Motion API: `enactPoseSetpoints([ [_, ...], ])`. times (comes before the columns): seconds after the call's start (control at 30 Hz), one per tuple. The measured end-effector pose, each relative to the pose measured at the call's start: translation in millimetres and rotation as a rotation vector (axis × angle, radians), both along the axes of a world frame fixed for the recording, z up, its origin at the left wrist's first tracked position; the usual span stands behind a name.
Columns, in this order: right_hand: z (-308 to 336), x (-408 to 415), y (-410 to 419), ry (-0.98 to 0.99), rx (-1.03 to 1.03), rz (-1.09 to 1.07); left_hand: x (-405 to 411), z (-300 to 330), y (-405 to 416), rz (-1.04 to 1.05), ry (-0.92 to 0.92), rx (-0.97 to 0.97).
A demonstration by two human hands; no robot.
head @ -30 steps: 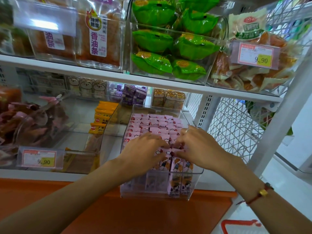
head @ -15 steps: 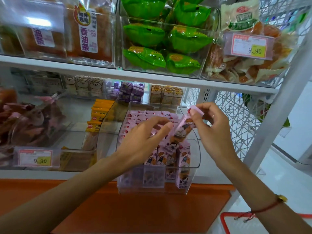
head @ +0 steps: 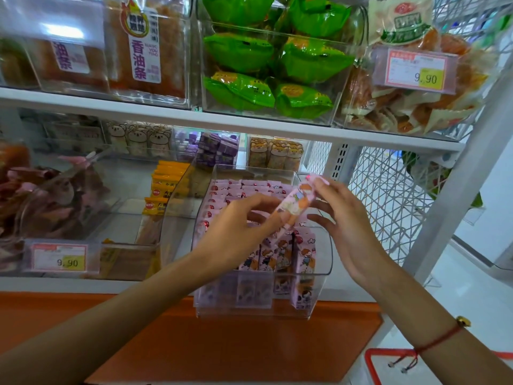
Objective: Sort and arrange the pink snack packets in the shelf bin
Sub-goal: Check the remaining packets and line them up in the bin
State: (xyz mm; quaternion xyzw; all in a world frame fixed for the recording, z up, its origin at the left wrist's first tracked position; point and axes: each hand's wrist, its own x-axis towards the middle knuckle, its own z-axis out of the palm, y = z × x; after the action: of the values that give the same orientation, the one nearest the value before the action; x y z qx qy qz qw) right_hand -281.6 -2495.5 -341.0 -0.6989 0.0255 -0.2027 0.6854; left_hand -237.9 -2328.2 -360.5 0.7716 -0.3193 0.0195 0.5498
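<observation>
Head view: left hand [head: 236,232] and right hand [head: 349,226] both pinch 1 pink packet [head: 294,207], tilted above the clear bin [head: 322,276].

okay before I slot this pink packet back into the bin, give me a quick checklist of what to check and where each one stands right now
1. Packet held securely: ok. The lifted pink packet is pinched at its lower end by the left hand and at its top end by the right hand.
2. Packet clear of the bin: ok. It hangs tilted above the clear bin.
3. Gap for it: ok. The front row of packets leaves open room at the bin's front left.
4. Facing matches the row: cannot tell, the print is blurred.
5. Back rows tidy: ok. The flat pink packets lie in even rows.
6. Bin seated on the shelf: not ok, its front overhangs the shelf edge.
</observation>
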Motion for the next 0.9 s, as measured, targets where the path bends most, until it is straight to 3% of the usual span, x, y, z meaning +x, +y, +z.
enactPoseSetpoints([
  [0.1, -1, -4, 6, 0.006, -0.087, 0.139, -2, 2, 0, -0.003, 0.014, -0.037],
  [0.33, -2, -6, 13, -0.076, -0.154, -0.097, -5, 1, 0, 0.107, -0.201, 0.034],
  [0.5, -4, -7, 13, -0.084, -0.214, -0.054, -7, 4, -1, 0.14, -0.285, 0.032],
  [0.63, -2, -8, 10, -0.073, -0.267, 0.116, -6, 7, -3, -0.018, -0.13, -0.057],
  [0.9, 1, -5, 8, 0.057, -0.126, -0.022, 1, 6, -6, -0.168, 0.389, -0.106],
])
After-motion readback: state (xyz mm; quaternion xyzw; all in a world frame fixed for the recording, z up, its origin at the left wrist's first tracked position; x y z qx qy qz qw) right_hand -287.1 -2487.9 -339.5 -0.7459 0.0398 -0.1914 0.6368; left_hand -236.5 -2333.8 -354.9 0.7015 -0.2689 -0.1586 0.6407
